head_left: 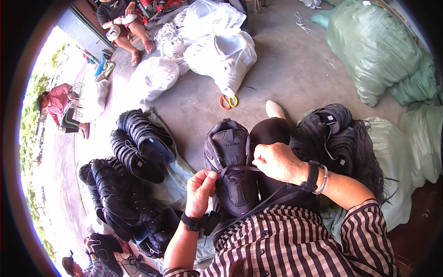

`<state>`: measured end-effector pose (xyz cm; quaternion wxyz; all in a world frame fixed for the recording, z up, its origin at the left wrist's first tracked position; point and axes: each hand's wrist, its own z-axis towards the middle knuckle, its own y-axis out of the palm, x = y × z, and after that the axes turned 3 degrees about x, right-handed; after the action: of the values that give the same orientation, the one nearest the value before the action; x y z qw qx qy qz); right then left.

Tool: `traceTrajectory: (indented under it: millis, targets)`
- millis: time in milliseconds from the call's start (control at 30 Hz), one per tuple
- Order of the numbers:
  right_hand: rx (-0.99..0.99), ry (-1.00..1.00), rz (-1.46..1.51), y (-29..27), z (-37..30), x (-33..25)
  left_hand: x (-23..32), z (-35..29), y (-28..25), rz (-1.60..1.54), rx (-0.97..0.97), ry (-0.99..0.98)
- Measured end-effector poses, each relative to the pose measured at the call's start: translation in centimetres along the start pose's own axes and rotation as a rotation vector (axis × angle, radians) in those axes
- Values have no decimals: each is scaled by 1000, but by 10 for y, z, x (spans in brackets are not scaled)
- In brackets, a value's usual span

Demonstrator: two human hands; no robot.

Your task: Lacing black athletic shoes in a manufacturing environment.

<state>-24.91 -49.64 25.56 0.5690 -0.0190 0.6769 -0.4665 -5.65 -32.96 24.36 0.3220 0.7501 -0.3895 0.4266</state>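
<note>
A black sneaker [229, 157] lies on my lap with its toe pointing away from me. My left hand [200, 190] pinches a black lace [235, 170] at the shoe's left side. My right hand [278, 161] grips the same lace at the right side, pulling it across the eyelets. The lace runs on down toward my striped shirt. A dark band sits on each wrist, with a silver bangle on the right one.
Rows of black sneakers [134, 152] are stacked at my left, and a pile of black uppers [332, 134] lies on a sack at my right. Orange-and-yellow scissors [228, 101] lie on the concrete floor. White bags [221, 51] and green sacks [378, 51] stand beyond. Other people sit far left.
</note>
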Motion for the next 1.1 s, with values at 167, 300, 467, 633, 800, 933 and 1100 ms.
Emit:
traceTrajectory:
  millis: [167, 300, 467, 633, 800, 933, 1100]
  targets:
    - [-242, 384, 354, -16, 6, -13, -1, 1, 0, 49, 23, -6]
    - [-232, 346, 326, -15, 7, -10, -1, -1, 3, 43, 36, 1]
    - [28, -339, -180, 7, 0, 1, -2, 0, 3, 11, 58, 4]
    - [-108, 52, 191, -3, 4, -2, 5, -2, 11, -60, 78, -4]
    - [-359, 247, 351, -17, 13, -5, 6, 1, 10, -88, 101, -34]
    - [-364, 248, 365, -18, 11, -4, 6, 2, 12, -159, 133, -67]
    - [-329, 244, 359, -16, 9, -2, 10, 5, 13, -32, 107, -6]
